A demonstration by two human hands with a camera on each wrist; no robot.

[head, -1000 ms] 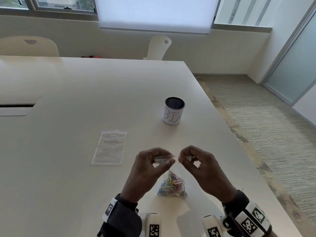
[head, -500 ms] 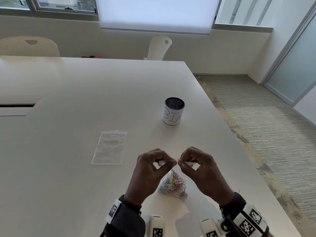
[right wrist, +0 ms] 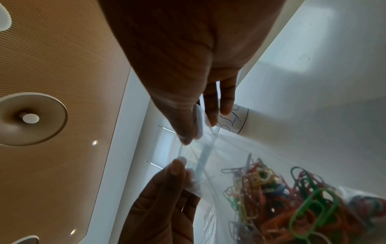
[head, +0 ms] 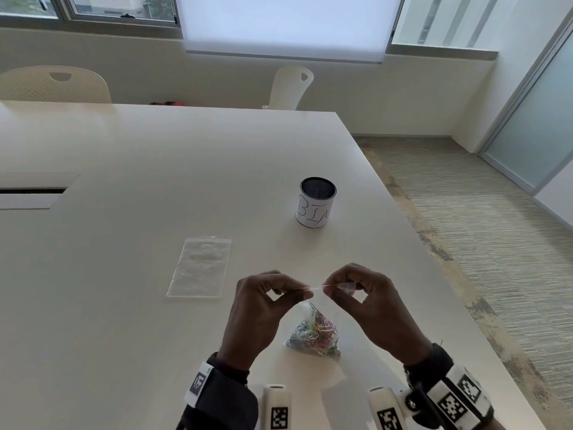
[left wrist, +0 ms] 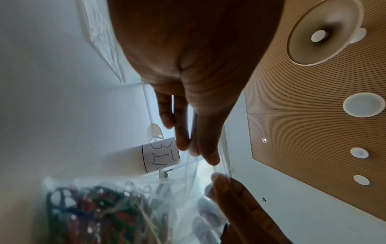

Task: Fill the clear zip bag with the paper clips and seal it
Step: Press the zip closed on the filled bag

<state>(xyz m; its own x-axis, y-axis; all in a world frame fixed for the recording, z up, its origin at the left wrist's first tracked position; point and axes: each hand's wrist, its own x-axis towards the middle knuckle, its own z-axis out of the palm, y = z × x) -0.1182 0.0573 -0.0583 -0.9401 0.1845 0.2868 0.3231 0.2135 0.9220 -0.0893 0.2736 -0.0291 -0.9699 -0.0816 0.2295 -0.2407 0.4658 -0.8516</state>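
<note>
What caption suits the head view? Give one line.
Both hands, left hand and right hand, pinch the clip-filled zip bag top.

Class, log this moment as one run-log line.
stage: sealing | left hand: pinches zip bag top | right hand: pinches same top | paper clips: inside bag | spare bag: flat on table

Wide white bench [head: 130, 352] here. A flat empty clear bag [head: 200, 267] lies on it, a white-wrapped mesh cup [head: 317, 202] marked "BIN" stands farther right, and the paper-clip bag [head: 313, 333] touches down at the near edge.
</note>
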